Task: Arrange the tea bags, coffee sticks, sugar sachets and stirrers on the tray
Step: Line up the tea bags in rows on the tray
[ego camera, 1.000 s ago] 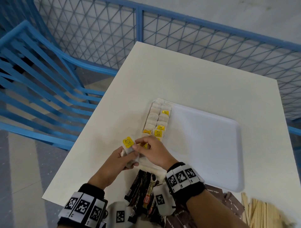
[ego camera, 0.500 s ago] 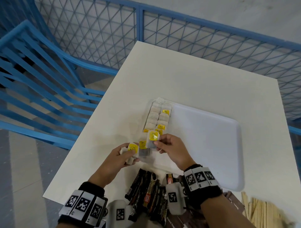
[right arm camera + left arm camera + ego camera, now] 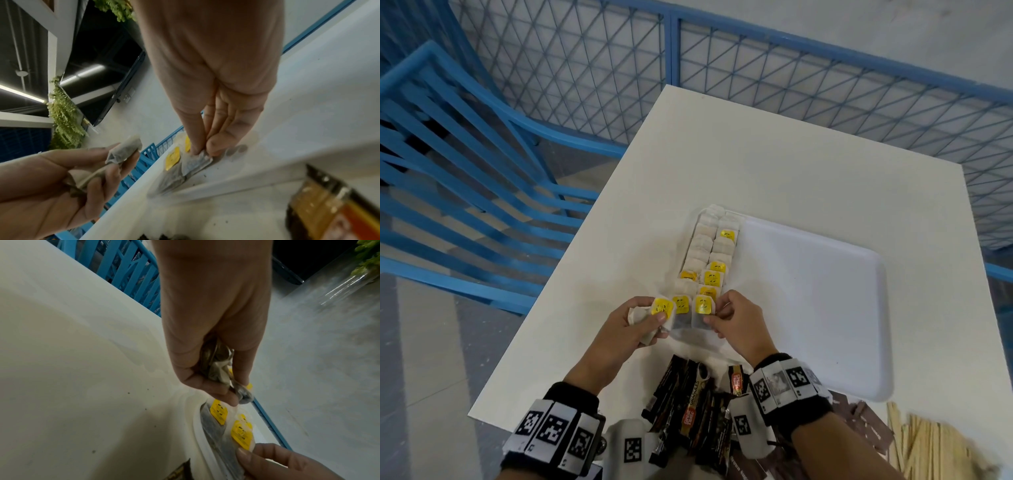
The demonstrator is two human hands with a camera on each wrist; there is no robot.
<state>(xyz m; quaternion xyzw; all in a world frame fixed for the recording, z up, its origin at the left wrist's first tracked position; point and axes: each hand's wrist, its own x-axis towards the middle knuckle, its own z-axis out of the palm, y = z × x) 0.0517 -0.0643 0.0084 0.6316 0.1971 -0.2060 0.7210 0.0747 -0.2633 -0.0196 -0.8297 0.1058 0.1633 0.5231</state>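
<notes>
A white bench (image 3: 774, 164) stands inside a blue mesh fence (image 3: 592, 65), with a blue slatted chair (image 3: 448, 164) off its left edge. On the bench lies a white tray (image 3: 808, 301), bare over most of its surface. Along the tray's left edge run two rows of tea bags (image 3: 709, 253), pale pouches, several showing yellow tags. At the near end of those rows the right hand (image 3: 736, 325) has its grip pinched on a tea bag (image 3: 702, 313) that lies on the tray, thumb and fingertips closed on its near edge. Just left of it the left hand (image 3: 626, 329) has its grip curled round a small bunch of tea bags (image 3: 650, 320), held over the tray's near left corner, one yellow tag on top. Below the hands, on the bench's near edge, sits a pile of dark coffee sticks (image 3: 688, 407); to the right lie brown sugar sachets (image 3: 866, 421) and pale wooden stirrers (image 3: 928, 445), all off the tray.
</notes>
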